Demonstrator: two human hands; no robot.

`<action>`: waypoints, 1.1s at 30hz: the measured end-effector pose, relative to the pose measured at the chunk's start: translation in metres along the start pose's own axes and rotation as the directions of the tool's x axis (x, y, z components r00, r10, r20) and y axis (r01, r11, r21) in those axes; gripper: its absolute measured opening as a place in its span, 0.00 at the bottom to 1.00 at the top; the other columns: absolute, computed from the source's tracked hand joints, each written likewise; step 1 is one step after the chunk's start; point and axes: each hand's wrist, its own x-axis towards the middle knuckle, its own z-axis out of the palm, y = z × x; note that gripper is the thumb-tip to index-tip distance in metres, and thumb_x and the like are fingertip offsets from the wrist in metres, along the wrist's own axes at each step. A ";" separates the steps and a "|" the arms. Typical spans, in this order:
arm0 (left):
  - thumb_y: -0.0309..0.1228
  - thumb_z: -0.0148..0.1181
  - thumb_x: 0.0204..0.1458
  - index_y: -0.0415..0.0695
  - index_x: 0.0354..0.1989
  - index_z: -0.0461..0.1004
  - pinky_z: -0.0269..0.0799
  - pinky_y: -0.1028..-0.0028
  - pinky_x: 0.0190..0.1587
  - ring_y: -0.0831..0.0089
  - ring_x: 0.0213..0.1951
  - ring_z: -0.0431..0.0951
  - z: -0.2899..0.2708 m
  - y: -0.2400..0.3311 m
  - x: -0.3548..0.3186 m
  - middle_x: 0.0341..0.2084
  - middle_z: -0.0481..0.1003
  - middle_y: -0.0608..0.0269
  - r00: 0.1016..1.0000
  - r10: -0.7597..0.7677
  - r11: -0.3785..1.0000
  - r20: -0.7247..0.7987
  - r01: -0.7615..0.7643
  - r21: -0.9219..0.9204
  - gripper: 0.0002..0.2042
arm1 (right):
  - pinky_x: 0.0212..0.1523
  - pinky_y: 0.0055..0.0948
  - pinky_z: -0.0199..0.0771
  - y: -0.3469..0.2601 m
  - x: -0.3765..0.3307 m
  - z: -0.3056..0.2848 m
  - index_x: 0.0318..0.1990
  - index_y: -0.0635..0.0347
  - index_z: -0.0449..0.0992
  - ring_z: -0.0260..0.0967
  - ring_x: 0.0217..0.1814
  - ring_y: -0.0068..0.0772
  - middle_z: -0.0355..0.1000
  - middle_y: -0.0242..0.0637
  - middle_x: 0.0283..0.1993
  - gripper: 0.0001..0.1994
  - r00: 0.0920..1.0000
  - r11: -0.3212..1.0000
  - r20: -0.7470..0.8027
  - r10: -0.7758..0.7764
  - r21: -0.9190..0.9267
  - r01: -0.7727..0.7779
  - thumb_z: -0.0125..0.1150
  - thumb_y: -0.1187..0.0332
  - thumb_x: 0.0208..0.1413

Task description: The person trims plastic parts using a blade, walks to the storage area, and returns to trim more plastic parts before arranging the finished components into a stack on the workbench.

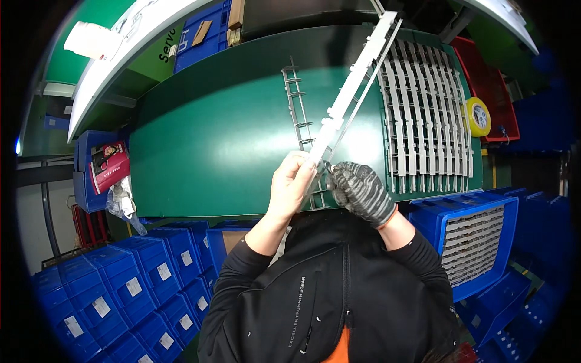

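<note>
My bare left hand [289,186] is closed around the near end of a long, pale grey slotted rail [346,94]. The rail slants away from me to the upper right, raised over the table, with a thin strip [365,95] running along its right side. In a grey striped glove, my right hand [362,190] has its fingers bent together close beside that near end; what they pinch is hidden. Beneath the rail a narrow ladder-like metal frame [295,100] lies on the green table, partly covered by my left hand and the rail.
Several similar slatted rails [426,115] lie side by side on the table's right. Beyond them are a yellow tape roll [478,117] and a red tray [507,100]. A blue crate of grey parts [505,242] stands at the near right; stacked blue bins [130,284] fill the near left.
</note>
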 end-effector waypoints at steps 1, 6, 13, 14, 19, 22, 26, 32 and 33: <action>0.28 0.50 0.52 0.38 0.25 0.69 0.62 0.78 0.38 0.81 0.33 0.66 -0.001 -0.001 0.001 0.28 0.69 0.68 1.000 0.001 1.000 0.002 -0.001 0.001 0.07 | 0.25 0.28 0.66 0.000 -0.003 -0.001 0.30 0.64 0.71 0.66 0.25 0.33 0.70 0.38 0.26 0.11 0.991 0.948 0.116 0.070 0.302 -0.102 0.52 0.64 0.51; 0.26 0.52 0.51 0.38 0.24 0.69 0.63 0.79 0.36 0.79 0.31 0.67 -0.004 -0.013 0.000 0.27 0.69 0.66 0.995 0.095 0.957 -0.018 -0.086 0.277 0.06 | 0.17 0.15 0.58 -0.008 -0.004 -0.018 0.30 0.62 0.71 0.59 0.18 0.16 0.67 0.30 0.19 0.16 0.942 0.686 0.067 0.329 0.669 -0.287 0.51 0.56 0.54; 0.34 0.51 0.53 0.40 0.27 0.70 0.64 0.79 0.35 0.79 0.30 0.67 -0.008 -0.004 -0.004 0.28 0.70 0.64 0.843 -0.423 0.802 0.332 0.519 -0.296 0.10 | 0.14 0.13 0.54 0.022 -0.002 -0.002 0.36 0.60 0.71 0.56 0.15 0.12 0.64 0.25 0.18 0.08 0.842 0.868 -0.380 0.382 0.461 -0.186 0.53 0.66 0.53; 0.38 0.50 0.52 0.36 0.31 0.70 0.66 0.79 0.35 0.76 0.32 0.72 -0.008 -0.004 -0.003 0.30 0.71 0.62 0.832 -0.399 0.810 0.386 0.517 -0.276 0.14 | 0.15 0.14 0.54 0.022 0.000 -0.002 0.36 0.61 0.71 0.56 0.15 0.13 0.64 0.25 0.18 0.08 0.887 0.901 -0.369 0.276 0.420 -0.106 0.54 0.66 0.53; 0.30 0.48 0.53 0.36 0.51 0.60 0.67 0.76 0.42 0.76 0.33 0.71 0.002 0.013 -0.011 0.34 0.71 0.59 0.980 -0.033 0.998 0.196 0.024 0.052 0.18 | 0.16 0.13 0.56 0.006 0.014 -0.016 0.35 0.61 0.71 0.58 0.17 0.13 0.65 0.26 0.20 0.07 0.880 0.774 -0.298 0.369 0.623 -0.114 0.54 0.67 0.52; 0.31 0.49 0.53 0.35 0.51 0.60 0.69 0.79 0.36 0.77 0.28 0.71 0.004 0.031 -0.014 0.32 0.72 0.60 0.972 -0.101 0.973 0.211 0.052 0.226 0.19 | 0.19 0.17 0.60 -0.009 0.026 -0.021 0.35 0.62 0.71 0.60 0.19 0.15 0.67 0.27 0.22 0.08 0.934 0.870 -0.223 0.280 0.471 -0.148 0.53 0.67 0.53; 0.33 0.45 0.55 0.38 0.48 0.65 0.67 0.82 0.20 0.79 0.15 0.70 -0.011 0.031 -0.011 0.19 0.72 0.60 0.944 -0.286 0.956 0.164 0.292 -0.012 0.15 | 0.24 0.23 0.64 -0.020 0.032 -0.018 0.37 0.66 0.71 0.64 0.22 0.24 0.68 0.35 0.23 0.10 0.911 0.981 -0.364 0.193 0.068 -0.181 0.50 0.67 0.54; 0.42 0.44 0.55 0.36 0.46 0.65 0.67 0.81 0.14 0.75 0.13 0.70 -0.026 0.023 -0.011 0.22 0.71 0.56 0.906 -0.422 0.858 0.043 0.414 -0.302 0.20 | 0.29 0.36 0.67 0.001 0.006 0.009 0.32 0.66 0.73 0.68 0.27 0.44 0.69 0.45 0.26 0.08 0.996 0.916 -0.040 -0.076 -0.397 0.054 0.50 0.70 0.50; 0.42 0.44 0.55 0.36 0.46 0.65 0.67 0.81 0.14 0.75 0.13 0.70 -0.027 0.023 -0.011 0.22 0.71 0.56 0.904 -0.425 0.856 0.043 0.417 -0.306 0.20 | 0.27 0.34 0.66 0.009 0.008 0.017 0.31 0.66 0.73 0.67 0.24 0.42 0.68 0.44 0.24 0.07 0.980 0.858 -0.056 -0.189 -0.495 0.138 0.51 0.72 0.50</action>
